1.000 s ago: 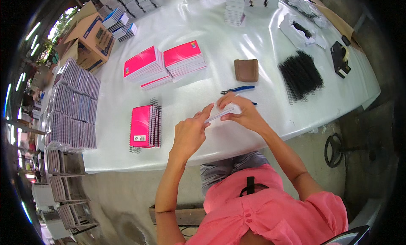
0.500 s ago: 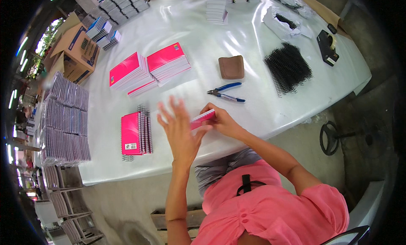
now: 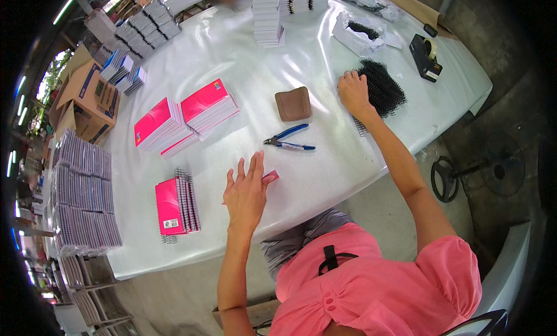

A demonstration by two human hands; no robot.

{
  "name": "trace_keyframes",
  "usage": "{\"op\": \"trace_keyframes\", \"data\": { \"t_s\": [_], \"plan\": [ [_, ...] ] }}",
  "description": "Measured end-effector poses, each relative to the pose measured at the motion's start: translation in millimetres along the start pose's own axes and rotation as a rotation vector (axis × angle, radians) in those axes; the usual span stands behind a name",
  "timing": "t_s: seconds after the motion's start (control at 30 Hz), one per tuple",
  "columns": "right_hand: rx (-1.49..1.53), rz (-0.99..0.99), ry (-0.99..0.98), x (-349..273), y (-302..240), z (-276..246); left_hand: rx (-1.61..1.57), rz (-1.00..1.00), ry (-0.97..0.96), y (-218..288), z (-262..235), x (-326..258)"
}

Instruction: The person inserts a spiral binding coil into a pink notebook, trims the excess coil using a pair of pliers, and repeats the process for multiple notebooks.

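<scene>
My left hand [image 3: 246, 191] lies flat with fingers outstretched over a small pink notebook [image 3: 270, 177], hiding most of it. At the left edge of a heap of black spiral binding coils [image 3: 384, 88], my right hand [image 3: 354, 93] has its fingers bent and closed on a coil, whose lower end shows below the wrist. Blue-handled cutting pliers [image 3: 290, 140] rest on the table between my hands. Beyond them sits a brown block-like pad [image 3: 293, 103]. Left of my left hand is a stack of spiral-bound pink notebooks [image 3: 169, 207].
Two stacks of pink-covered books [image 3: 209, 107] stand farther back. Wrapped notebooks [image 3: 84, 191] and a cardboard box [image 3: 93, 104] line the left side. A tape dispenser [image 3: 425, 59] and a white bag of coils [image 3: 358, 35] are at the far right. White book stacks [image 3: 267, 17] stand at the back.
My right hand has let go of the pink notebook and reached right to the coil heap. The left hand has come down over the notebook on the table. The whole view has shifted slightly.
</scene>
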State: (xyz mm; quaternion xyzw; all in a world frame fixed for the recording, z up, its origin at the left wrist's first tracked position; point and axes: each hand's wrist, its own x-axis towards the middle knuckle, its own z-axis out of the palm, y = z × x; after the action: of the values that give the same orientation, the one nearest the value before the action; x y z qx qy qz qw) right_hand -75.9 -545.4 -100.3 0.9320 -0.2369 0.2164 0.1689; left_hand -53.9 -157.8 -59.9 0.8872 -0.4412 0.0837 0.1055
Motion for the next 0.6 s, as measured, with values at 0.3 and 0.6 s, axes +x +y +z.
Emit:
{"op": "trace_keyframes", "data": {
  "t_s": [0.3,0.6],
  "plan": [
    [-0.086,-0.128,0.022,1,6,-4,-0.056,-0.031,-0.006,-3,-4,3],
    [1.234,-0.315,-0.268,-30,-71,-101,-0.072,0.008,-0.011,-8,-3,6]
  ]
}}
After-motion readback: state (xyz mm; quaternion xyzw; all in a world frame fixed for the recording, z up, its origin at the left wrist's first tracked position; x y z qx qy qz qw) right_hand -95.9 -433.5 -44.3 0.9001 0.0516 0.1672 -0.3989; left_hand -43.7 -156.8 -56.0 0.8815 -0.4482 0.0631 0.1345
